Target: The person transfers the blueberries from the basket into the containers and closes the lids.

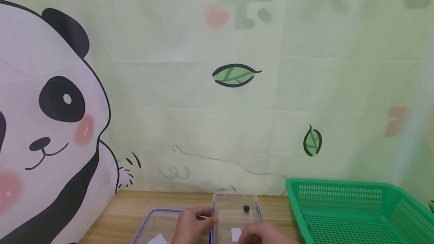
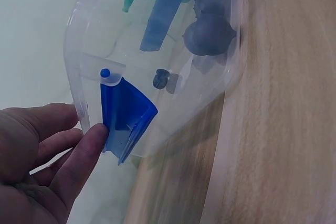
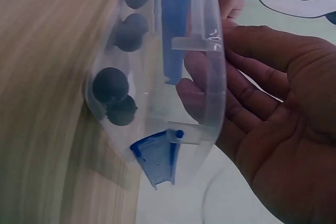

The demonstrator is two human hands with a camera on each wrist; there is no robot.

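A clear plastic box (image 1: 220,202) stands lidless on the table, its blue side latches (image 2: 128,111) hanging outward. Through its walls I see several dark blueberries (image 3: 110,85) on the bottom; one blueberry (image 1: 246,208) lies toward the far end. With thumb and fingers, my left hand (image 1: 194,223) holds the box's left side, a fingertip against a blue latch. Over the right rim reaches my right hand (image 1: 266,233), its loosely bent fingers (image 3: 191,98) visible through the clear wall. I see nothing between those fingers. A white square (image 1: 236,234) shows in the box area.
Left of the box, a clear lid with a blue rim (image 1: 159,211) lies on the wooden table (image 1: 118,214), with a white square on it. A green plastic basket (image 1: 295,199) stands to the right. Behind hangs a pale green cloth (image 1: 169,86) printed with a panda.
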